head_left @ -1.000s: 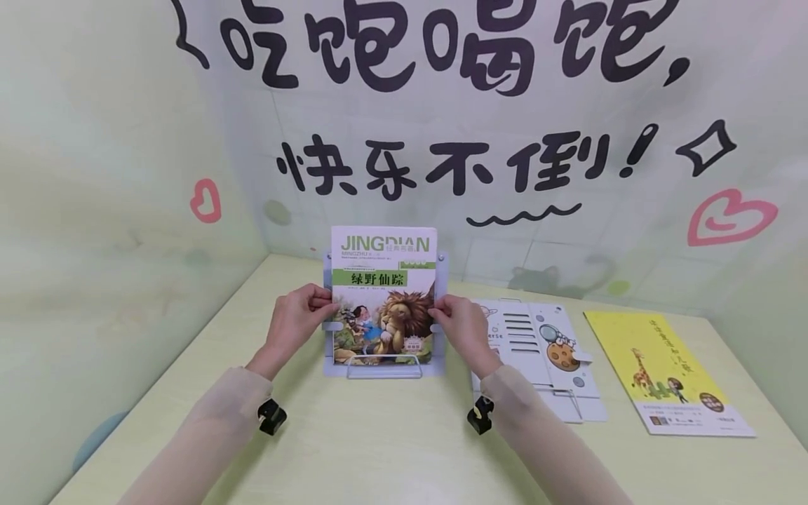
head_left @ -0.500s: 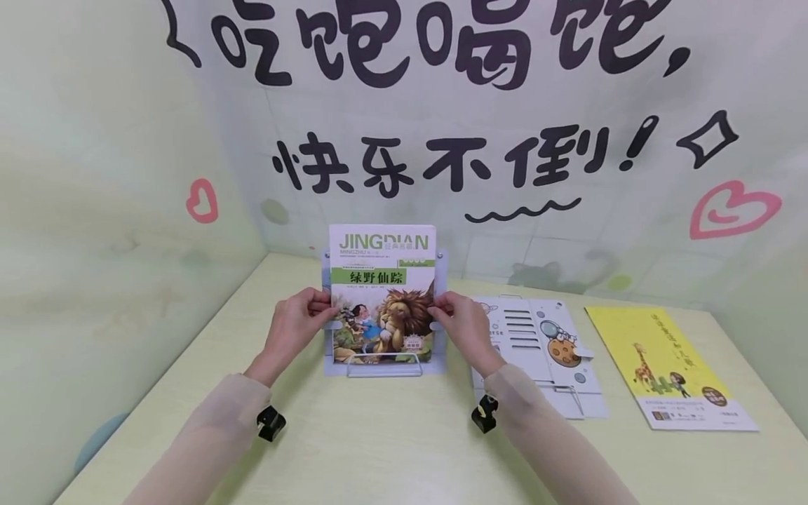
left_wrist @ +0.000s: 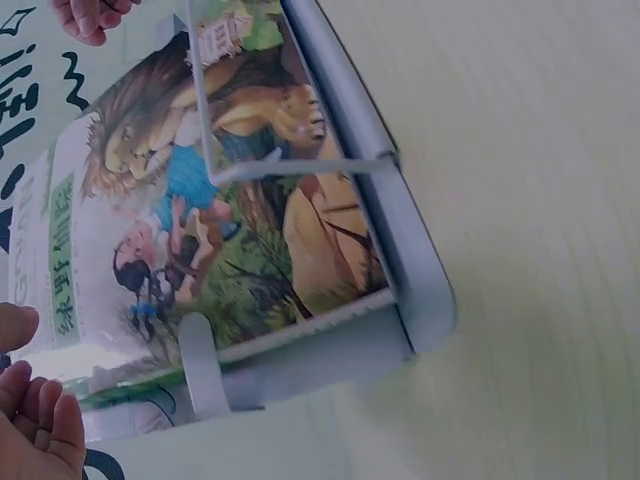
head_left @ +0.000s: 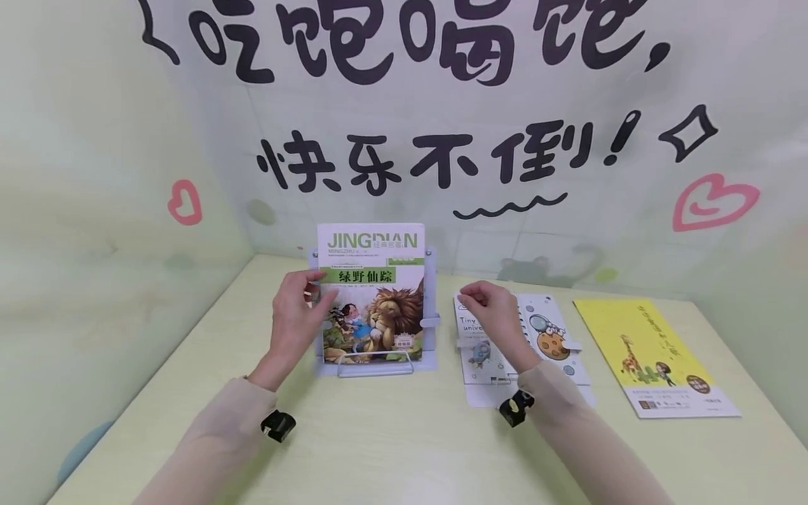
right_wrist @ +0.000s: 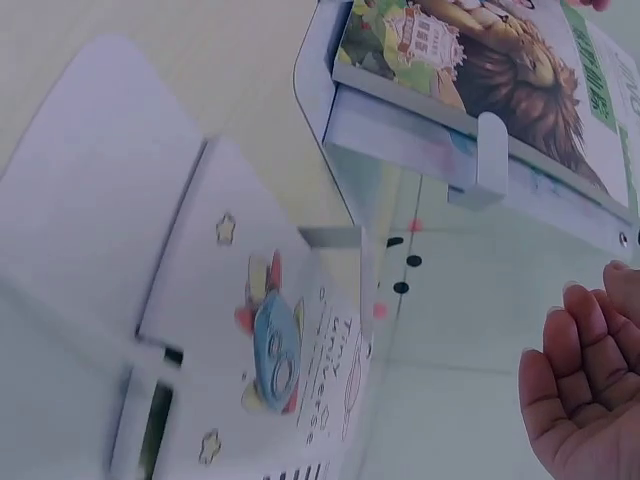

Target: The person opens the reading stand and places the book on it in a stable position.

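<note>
A paperback (head_left: 372, 280) with a lion and a girl on its cover leans upright on a pale book stand (head_left: 431, 351), a wire bar across its foot. My left hand (head_left: 295, 315) is at the book's left edge, thumb and fingers apart and holding nothing; the left wrist view shows its fingertips (left_wrist: 62, 425) beside the cover. A stand clip (left_wrist: 203, 365) overlaps the cover's edge there. My right hand (head_left: 495, 315) hovers over the left part of a second, flat-lying book stand (head_left: 555, 319) with astronaut and "Tiny universe" prints. Its loosely curled fingers (right_wrist: 570, 375) hold nothing.
To the right of the flat stand, a yellow book (head_left: 656, 351) with a giraffe lies on the pale table (head_left: 404, 449). A backdrop (head_left: 379, 203) with large black lettering stands right behind the table.
Both hands have let go of the book's edges. My right hand has moved right, over the flat stand; the left has opened slightly. The book stays on its stand, and the view shifts slightly.
</note>
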A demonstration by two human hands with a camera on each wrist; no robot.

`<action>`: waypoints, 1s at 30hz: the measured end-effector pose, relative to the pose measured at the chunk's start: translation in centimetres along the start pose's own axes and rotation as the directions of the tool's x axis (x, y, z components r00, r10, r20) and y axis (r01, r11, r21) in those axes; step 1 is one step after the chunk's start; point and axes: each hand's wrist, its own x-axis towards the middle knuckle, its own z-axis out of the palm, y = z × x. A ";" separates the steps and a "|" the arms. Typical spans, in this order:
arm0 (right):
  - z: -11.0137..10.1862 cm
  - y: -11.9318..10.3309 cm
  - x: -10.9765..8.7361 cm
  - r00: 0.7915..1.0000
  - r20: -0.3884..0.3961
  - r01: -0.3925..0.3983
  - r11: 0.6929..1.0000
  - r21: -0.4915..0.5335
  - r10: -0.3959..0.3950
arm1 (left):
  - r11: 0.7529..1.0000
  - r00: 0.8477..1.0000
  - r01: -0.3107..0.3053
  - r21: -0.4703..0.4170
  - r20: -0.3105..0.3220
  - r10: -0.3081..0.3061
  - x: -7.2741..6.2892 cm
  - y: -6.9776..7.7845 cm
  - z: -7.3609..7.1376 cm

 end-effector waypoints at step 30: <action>-12.2 9.6 -9.2 0.948 0.129 -0.281 0.955 -0.098 0.292 | 0.873 0.693 0.375 -0.313 0.720 -0.039 -7.4 9.6 14.4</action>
